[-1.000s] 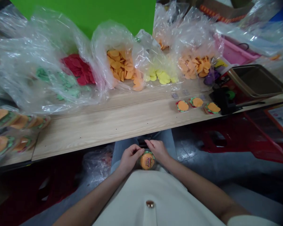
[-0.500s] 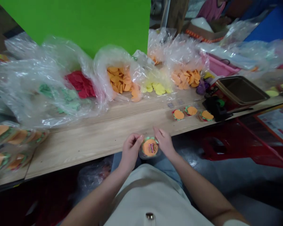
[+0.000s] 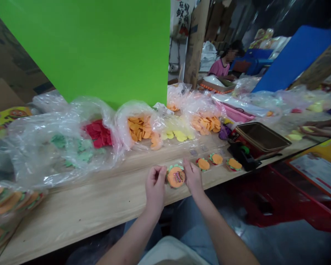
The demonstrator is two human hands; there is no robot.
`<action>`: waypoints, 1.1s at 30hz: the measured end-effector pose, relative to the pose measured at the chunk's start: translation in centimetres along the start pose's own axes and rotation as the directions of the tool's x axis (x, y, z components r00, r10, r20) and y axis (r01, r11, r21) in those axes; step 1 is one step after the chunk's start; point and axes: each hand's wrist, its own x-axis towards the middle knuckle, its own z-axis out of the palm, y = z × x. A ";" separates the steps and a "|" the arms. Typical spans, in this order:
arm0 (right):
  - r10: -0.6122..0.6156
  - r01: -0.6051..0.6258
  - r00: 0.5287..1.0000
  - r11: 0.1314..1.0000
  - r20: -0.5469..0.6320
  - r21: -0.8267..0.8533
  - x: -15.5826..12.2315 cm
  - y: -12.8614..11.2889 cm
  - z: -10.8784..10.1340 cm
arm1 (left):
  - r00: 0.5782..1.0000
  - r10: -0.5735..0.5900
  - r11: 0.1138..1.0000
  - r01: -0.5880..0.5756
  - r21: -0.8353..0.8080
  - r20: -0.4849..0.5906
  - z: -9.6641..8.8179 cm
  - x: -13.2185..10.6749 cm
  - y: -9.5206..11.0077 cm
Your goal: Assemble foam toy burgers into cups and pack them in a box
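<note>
Hidden: from here I can't see the underside of the felt burger [image 3: 175,177], and the right hand's [image 3: 192,176] fingers cover part of its upper edge.
Burger: a round orange felt bun over a green ruffled edge, with a small colourful patch on its face, in what looks like clear plastic.
Lettering: the patch's marks are too small for me to read.
Place: it sits over the table [image 3: 71,209] near the front edge, between my hands.
Hands: they stand apart, one each side; right fingertips touch the burger, while the left hand [image 3: 155,184] is just beside it. I can't tell whether either grips it.
Nearby: three similar burger pieces [image 3: 217,159] lie to the right on the table.
Bags: clear plastic bags hold orange discs [image 3: 138,127], yellow discs [image 3: 178,135], red pieces [image 3: 98,134] and green pieces [image 3: 71,149].
Sign: a white banner [image 3: 180,16] carries dark Chinese characters I can't reliably read.
Others: a co-worker's hand [image 3: 314,129] rests at far right.
</note>
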 end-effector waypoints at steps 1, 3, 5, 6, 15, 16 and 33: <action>-0.025 0.025 1.000 1.000 0.008 -0.019 0.6 -0.1 -0.1 | 1.000 -0.012 1.000 0.012 -0.005 0.017 0.0 0.2 0.1; -0.086 0.088 0.996 0.994 0.031 -0.060 1.5 -0.5 -0.4 | 0.997 -0.049 0.999 0.048 0.015 0.066 -0.1 0.6 0.7; -0.161 0.169 0.984 0.979 0.078 -0.113 2.0 -0.9 -0.7 | 0.983 -0.102 0.992 0.088 0.092 0.152 -0.5 1.0 1.8; -0.198 0.211 0.975 0.967 0.104 -0.142 2.1 -1.1 -0.9 | 0.968 -0.133 0.983 0.103 0.150 0.213 -0.7 1.2 2.5; -0.152 0.151 0.988 0.983 -0.008 -0.109 3.7 -1.2 0.3 | 0.900 -0.245 0.956 0.161 0.247 0.361 -0.1 2.2 2.8; -0.106 0.101 0.991 0.993 -0.081 -0.062 3.6 -0.9 0.7 | 0.925 -0.228 0.962 0.164 0.220 0.305 0.2 2.1 1.9; -0.136 0.139 0.989 0.989 0.061 -0.051 0.5 -0.1 0.3 | 0.901 -0.187 0.982 0.161 0.099 0.392 -1.5 1.0 1.1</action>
